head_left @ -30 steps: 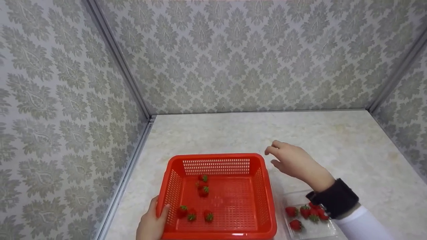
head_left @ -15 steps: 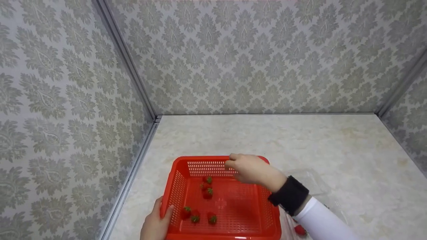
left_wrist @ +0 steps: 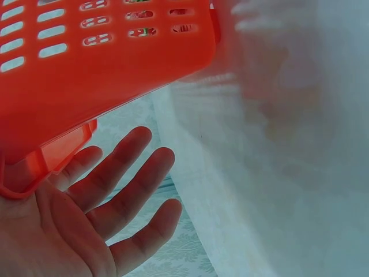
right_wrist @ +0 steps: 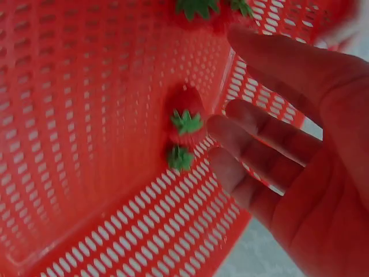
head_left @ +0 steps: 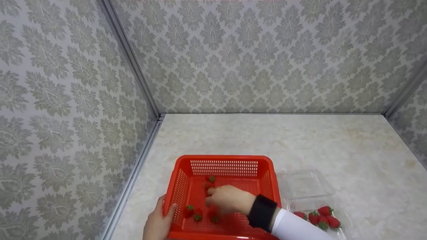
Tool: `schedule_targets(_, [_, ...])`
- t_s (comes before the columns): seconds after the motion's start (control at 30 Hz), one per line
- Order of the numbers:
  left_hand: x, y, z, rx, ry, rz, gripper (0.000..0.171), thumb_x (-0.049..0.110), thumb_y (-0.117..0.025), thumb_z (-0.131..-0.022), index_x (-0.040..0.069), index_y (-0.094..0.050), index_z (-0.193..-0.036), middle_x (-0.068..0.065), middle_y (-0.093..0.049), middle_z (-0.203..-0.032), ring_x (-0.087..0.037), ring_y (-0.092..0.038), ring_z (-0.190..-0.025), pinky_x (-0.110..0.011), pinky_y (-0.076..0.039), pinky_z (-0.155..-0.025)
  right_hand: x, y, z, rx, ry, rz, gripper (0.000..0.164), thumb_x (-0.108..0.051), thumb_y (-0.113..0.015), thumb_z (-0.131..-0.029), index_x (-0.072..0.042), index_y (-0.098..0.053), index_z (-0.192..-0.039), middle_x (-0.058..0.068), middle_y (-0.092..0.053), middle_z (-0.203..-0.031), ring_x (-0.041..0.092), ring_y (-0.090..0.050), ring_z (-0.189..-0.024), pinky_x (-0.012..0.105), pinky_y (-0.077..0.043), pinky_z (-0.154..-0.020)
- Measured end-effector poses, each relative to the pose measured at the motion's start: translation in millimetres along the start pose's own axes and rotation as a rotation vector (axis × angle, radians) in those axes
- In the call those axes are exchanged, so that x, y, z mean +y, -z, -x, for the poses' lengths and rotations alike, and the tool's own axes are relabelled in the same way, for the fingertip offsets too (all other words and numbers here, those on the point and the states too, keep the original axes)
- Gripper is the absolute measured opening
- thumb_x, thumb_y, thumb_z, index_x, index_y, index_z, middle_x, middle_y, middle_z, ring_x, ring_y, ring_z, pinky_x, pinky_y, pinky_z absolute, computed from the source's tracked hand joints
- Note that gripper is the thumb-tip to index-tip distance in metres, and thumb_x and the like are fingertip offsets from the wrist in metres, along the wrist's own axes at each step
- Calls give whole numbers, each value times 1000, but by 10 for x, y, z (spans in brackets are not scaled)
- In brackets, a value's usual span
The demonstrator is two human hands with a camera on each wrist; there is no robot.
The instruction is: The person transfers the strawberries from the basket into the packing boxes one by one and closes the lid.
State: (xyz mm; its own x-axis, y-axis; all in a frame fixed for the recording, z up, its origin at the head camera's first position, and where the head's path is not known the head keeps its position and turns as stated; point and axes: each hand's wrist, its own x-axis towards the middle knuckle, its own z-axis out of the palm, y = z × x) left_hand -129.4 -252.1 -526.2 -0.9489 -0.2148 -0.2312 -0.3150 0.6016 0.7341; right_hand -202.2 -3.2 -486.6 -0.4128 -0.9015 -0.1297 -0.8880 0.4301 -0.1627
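A red plastic basket (head_left: pixel 227 157) with slotted walls stands at the front of the table. My left hand (head_left: pixel 156 220) holds its left rim, thumb hooked over the inside; in the left wrist view, the other fingers (left_wrist: pixel 124 202) spread loosely below the wall. Inside lie strawberries (head_left: pixel 188 211), some near the front left and some farther back. My right hand (head_left: pixel 230 199) reaches down into the basket among them and partly covers them. The right wrist view shows its fingers (right_wrist: pixel 251 144) apart with nothing between them, fingertips close to two strawberries (right_wrist: pixel 186 115) with green leaves.
Right of the basket lies a clear plastic box (head_left: pixel 345 220) with its lid (head_left: pixel 305 183) folded back. Several strawberries (head_left: pixel 325 210) are in it. Patterned walls (head_left: pixel 247 63) border the pale table (head_left: pixel 220 133) at the back and sides.
My right hand has moved left from beside the basket, over its back right rim, and down inside it. The left hand keeps its hold. The clear box has come out from behind the right arm.
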Motion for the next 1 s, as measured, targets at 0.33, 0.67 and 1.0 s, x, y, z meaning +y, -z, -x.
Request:
schedule_targets(0.33, [-5, -24, -18, 24, -10, -14, 68, 54, -51, -89, 13, -33, -140, -11, -65, -94, -19, -64, -69, -39, -51, -56, -165, -339, -208, -76, 61, 143, 40, -8, -72, -80, -24, -63, -115, -4, -56, -101, 7, -54, -76, 19, -42, -57])
schedule_targets(0.67, [-20, -19, -13, -5, 10, 31, 68, 53, -52, -89, 15, -32, -141, -12, -64, -98, -20, -65, -73, -40, -53, -58, -185, -361, -256, -124, 43, 94, 47, -6, -71, -80, -24, -60, -122, -2, -58, -112, 8, -57, -84, 19, -45, -67])
schedule_targets(1.0, [-25, -21, -18, -10, 4, 41, 67, 53, -52, -90, 15, -32, -141, -11, -64, -98, -19, -65, -73, -40, -53, -59, -176, -365, -266, -118, 45, 81, 46, -5, -71, -80, -24, -61, -120, -3, -57, -107, 7, -56, -80, 19, -44, -64])
